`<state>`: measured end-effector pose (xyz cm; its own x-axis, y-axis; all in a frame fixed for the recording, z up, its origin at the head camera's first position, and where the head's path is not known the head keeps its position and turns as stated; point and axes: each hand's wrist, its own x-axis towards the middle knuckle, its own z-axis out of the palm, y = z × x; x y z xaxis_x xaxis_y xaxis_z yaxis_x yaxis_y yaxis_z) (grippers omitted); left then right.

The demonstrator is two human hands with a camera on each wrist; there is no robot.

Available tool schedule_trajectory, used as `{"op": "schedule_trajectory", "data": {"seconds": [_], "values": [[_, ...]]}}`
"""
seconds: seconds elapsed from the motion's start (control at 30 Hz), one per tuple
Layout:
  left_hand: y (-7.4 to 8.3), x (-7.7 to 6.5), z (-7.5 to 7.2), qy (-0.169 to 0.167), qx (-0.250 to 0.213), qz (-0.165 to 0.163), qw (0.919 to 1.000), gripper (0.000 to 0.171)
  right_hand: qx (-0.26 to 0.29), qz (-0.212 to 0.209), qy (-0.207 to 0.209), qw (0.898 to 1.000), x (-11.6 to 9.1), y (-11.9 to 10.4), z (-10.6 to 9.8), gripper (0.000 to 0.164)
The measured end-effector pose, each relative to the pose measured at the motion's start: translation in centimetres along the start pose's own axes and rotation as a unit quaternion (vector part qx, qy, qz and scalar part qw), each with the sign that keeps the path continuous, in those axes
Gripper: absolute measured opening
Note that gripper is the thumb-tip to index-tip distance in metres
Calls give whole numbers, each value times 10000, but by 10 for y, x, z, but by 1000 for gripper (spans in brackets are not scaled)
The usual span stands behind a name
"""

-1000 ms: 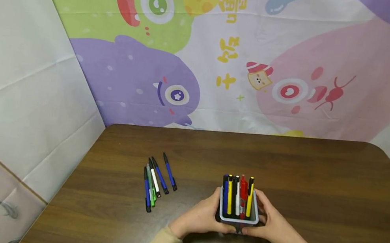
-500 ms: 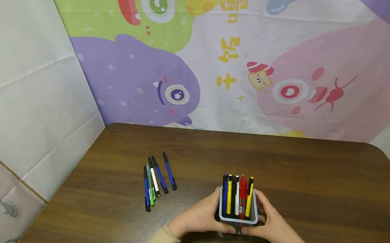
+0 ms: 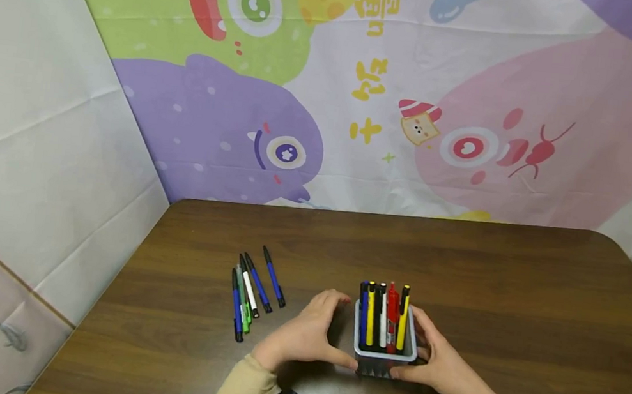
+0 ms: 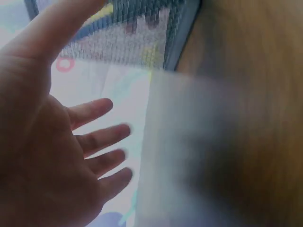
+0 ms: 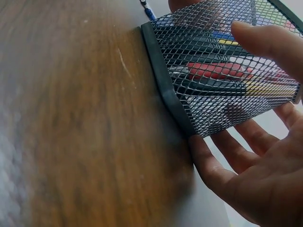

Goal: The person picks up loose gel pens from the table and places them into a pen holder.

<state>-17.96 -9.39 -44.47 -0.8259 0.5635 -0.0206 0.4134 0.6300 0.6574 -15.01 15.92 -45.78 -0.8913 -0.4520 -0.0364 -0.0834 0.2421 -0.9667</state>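
A mesh pen holder (image 3: 376,366) with a pale rim stands at the right of the table's middle. Upright in it are several pens, among them a red pen (image 3: 391,324) and yellow ones. My right hand (image 3: 437,362) grips its right side, thumb across the near face; in the right wrist view the fingers (image 5: 239,153) lie along the mesh wall near the black base. On the other side my left hand (image 3: 304,334) is spread, holding nothing, its thumb tip close to the holder's near left corner. The left wrist view shows that palm (image 4: 52,142) with fingers apart.
Several pens lie loosely side by side on the table left of my left hand, including a blue pen (image 3: 274,276), a white pen (image 3: 249,293) and a green one (image 3: 245,318). Behind the brown table (image 3: 488,266) hangs a cartoon cloth (image 3: 352,181).
My left hand has let go of the pen holder and moved a little to the left, its fingers spreading. My right hand and the holder stay in place.
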Motion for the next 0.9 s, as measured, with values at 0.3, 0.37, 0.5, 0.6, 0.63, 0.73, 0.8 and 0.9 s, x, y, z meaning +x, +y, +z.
{"op": "schedule_trajectory", "data": {"seconds": [0.3,0.37,0.5,0.6,0.63,0.73,0.8,0.9], "values": [[-22,-6,-11,1500,1596,-812,9723,80,38,30,-25,10000,0,1,0,95],[-27,-7,-13,1839,1985,-980,9577,77,43,12,-41,10000,0,1,0,95],[-32,-10,-18,2295,2428,-1420,9318,67,32,-27,-64,10000,0,3,-1,95],[-35,-13,-20,2309,2627,-1709,9211,63,8,-69,-86,9999,0,3,-2,94],[-35,-14,-20,2239,2683,-1758,9203,63,1,-88,-94,9999,0,3,-2,94],[-37,-17,-21,1978,2785,-1828,9219,62,-2,-149,-130,9998,0,3,-2,92],[-37,-18,-23,1809,2825,-1855,9236,58,11,-174,-160,9997,0,3,-2,92],[-39,-19,-24,1719,2898,-1875,9227,48,34,-175,-201,9996,1,3,-2,93]]}}
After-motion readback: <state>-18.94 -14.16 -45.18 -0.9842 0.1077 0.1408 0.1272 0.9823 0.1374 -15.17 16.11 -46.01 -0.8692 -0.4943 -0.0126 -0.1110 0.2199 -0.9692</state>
